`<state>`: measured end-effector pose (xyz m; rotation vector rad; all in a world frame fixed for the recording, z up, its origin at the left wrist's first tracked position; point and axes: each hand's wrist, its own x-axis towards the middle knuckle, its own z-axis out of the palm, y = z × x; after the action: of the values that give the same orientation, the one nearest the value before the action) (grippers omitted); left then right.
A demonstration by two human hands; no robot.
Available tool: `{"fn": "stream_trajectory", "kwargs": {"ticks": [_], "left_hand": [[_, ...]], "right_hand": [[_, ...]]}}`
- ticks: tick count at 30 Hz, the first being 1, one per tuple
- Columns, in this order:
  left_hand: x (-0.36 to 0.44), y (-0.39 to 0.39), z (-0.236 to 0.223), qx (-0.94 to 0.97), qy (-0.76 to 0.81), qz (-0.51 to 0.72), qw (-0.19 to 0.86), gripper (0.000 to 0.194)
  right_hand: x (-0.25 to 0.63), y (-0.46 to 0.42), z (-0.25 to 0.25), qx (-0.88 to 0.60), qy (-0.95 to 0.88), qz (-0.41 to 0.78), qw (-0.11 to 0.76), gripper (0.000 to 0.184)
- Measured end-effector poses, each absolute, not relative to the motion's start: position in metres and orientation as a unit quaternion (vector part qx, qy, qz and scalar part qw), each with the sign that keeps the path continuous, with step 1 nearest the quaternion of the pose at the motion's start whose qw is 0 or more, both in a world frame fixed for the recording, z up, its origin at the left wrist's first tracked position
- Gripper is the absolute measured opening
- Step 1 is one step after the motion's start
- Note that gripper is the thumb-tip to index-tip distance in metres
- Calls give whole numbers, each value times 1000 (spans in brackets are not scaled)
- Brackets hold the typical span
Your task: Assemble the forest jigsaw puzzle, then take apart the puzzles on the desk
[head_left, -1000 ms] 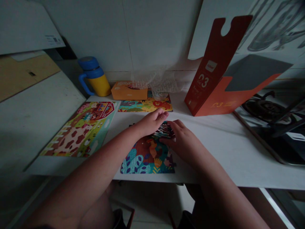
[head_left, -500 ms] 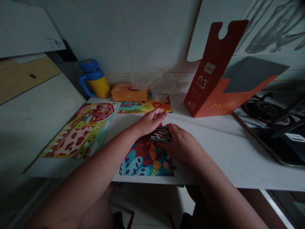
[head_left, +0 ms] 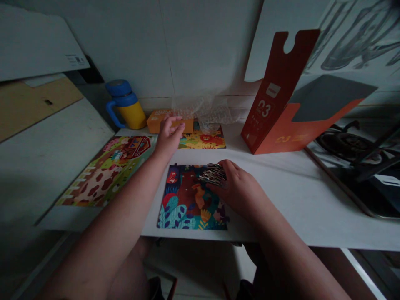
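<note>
My right hand (head_left: 236, 181) is closed around a stack of puzzle pieces (head_left: 213, 174), seen edge-on, above the dark forest puzzle (head_left: 190, 208). That puzzle shows a brown bear and blue leaves, with tabs along its right side. Farther back, my left hand (head_left: 170, 132) hovers in front of the small orange box (head_left: 153, 124), fingers loosely curled and apart, with nothing visible in them. Beside it lies a yellow puzzle (head_left: 203, 141) with a lion. Left of my forearm is the farm puzzle (head_left: 103, 177) with a cow, partly covered by the arm.
A blue and yellow mug (head_left: 128, 106) stands at the back left. Bubble wrap (head_left: 212, 112) lies against the wall. A tall open orange-red box (head_left: 271, 108) stands on the right, beside a gas stove (head_left: 353, 162). The white tabletop (head_left: 275, 175) ends close to my body.
My left hand has moved from beside the stack back and left toward the small orange box, uncovering the top of the forest puzzle. My right hand keeps its grip on the stack.
</note>
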<state>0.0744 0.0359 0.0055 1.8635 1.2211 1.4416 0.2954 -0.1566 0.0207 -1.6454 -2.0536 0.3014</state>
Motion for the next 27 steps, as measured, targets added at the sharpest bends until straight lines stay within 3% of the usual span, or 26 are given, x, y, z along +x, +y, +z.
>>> {"fn": "stream_trajectory", "kwargs": {"ticks": [5,10,12,15,17,22,25,27], "left_hand": [[68,35,7,743,387,476,268,50],[85,-1,20,797,291,406,339,40],[89,-14,28,832,296,392,255,32],[88,-21,40,857,336,390,31,21],[83,-18,46,837,384,382,-71,33],[67,-2,39,844,441,284,-112,86],[64,4,28,864,431,235,-109,89],[65,5,24,861,431,240,-120,76]], "right_hand": [[295,-157,18,-601,-751,101,256,35],[295,-157,22,-606,-748,108,250,36],[295,-157,23,-611,-745,108,246,36],[296,-157,23,-612,-743,107,248,36],[296,-157,22,-609,-745,107,252,35],[295,-157,21,-608,-742,106,261,39],[296,-157,21,-615,-736,108,261,41],[296,-157,22,-617,-735,110,258,41]]}}
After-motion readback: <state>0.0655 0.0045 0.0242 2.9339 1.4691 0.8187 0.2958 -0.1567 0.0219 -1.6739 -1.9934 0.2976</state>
